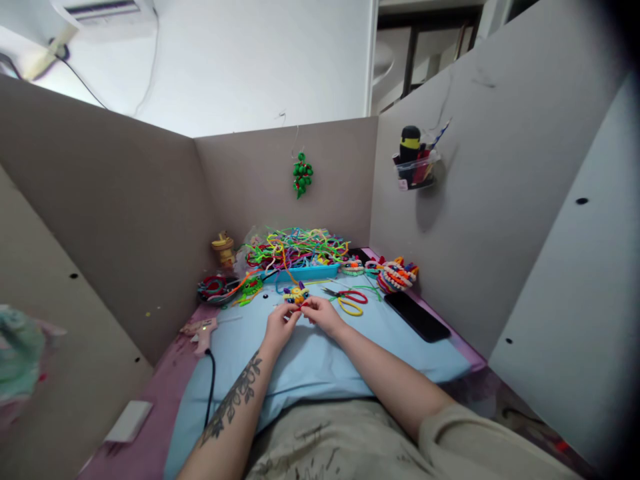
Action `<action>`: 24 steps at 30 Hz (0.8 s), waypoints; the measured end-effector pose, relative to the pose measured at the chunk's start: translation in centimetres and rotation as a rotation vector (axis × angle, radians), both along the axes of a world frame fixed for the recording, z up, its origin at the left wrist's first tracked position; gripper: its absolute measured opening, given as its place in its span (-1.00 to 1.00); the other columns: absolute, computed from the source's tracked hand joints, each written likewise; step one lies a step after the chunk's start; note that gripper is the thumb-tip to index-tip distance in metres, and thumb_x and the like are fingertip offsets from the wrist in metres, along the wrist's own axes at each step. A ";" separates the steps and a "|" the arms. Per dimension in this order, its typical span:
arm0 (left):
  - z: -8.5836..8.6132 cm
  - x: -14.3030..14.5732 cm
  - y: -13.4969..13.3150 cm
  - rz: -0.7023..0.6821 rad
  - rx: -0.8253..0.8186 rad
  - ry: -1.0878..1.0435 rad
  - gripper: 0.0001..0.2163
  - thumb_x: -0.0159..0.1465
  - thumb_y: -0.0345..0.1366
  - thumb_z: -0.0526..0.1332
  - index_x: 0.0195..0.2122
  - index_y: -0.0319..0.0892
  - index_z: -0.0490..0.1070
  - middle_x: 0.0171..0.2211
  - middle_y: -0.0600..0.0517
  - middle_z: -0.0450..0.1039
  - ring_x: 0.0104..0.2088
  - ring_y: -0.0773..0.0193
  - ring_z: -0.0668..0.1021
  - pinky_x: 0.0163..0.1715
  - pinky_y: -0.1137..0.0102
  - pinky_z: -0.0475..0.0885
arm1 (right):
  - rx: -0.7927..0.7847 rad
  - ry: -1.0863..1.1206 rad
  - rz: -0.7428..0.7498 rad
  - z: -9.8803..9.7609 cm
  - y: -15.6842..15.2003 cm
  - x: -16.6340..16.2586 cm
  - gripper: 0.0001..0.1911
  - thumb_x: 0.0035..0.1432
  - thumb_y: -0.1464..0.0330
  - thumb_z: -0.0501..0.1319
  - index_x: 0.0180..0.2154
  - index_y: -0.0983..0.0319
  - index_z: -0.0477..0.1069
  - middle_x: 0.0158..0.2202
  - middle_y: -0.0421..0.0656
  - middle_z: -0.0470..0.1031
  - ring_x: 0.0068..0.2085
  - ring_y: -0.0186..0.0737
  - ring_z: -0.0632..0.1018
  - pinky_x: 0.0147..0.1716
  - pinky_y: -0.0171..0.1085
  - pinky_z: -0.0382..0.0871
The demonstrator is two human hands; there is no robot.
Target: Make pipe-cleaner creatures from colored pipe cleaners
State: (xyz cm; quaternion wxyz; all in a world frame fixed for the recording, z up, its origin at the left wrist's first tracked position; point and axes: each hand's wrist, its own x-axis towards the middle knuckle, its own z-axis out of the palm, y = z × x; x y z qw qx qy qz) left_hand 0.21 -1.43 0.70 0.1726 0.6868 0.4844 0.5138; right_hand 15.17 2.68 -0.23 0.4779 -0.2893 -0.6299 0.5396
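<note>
My left hand [278, 327] and my right hand [323, 314] meet over the light blue cloth [320, 360], fingers pinched together. Between the fingertips sits a small many-coloured pipe-cleaner figure [296, 294], yellow with blue and red parts. Both hands grip it from below and from the sides. A tattoo runs along my left forearm. Just right of the hands lie red-handled scissors [350, 295] and a yellow pipe-cleaner loop [351, 307].
A blue tray [305, 273] heaped with coloured pipe cleaners stands at the back. Finished striped figures [395, 275] lie at the right, a black phone [416, 316] beside them. A glue gun [203, 331] lies left. Cardboard walls enclose the desk; a green ornament [302, 174] hangs on the back wall.
</note>
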 end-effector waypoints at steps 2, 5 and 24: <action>0.0 -0.1 -0.2 0.019 0.049 0.061 -0.85 0.15 -0.22 0.16 -0.39 -0.16 0.45 -0.41 0.00 0.46 -0.41 0.30 0.46 -0.44 0.45 0.32 | -0.015 0.001 0.019 -0.1 0.0 -0.1 -0.80 -0.03 0.25 0.22 -0.42 0.27 0.35 -0.62 -0.30 0.34 -0.65 -0.45 0.29 -0.66 -0.41 0.14; 0.1 -0.2 -0.3 0.043 0.061 0.050 -0.84 0.17 -0.22 0.15 -0.40 -0.17 0.46 -0.43 -0.01 0.46 -0.41 0.30 0.46 -0.43 0.45 0.32 | -0.012 0.021 0.046 0.1 -0.2 -0.2 -0.79 -0.05 0.27 0.23 -0.37 0.26 0.37 -0.61 -0.30 0.34 -0.62 -0.44 0.33 -0.62 -0.41 0.18; 0.7 -0.2 -0.2 -0.368 -0.542 -0.584 -0.75 0.03 -0.18 0.25 -0.58 -0.25 0.27 -0.70 0.15 0.17 -0.71 0.52 0.17 -0.71 0.53 -0.05 | 0.045 0.066 0.049 -0.6 0.3 -0.4 -0.84 -0.06 0.30 0.25 -0.40 0.24 0.38 -0.55 -0.25 0.40 -0.54 -0.37 0.39 -0.52 -0.35 0.27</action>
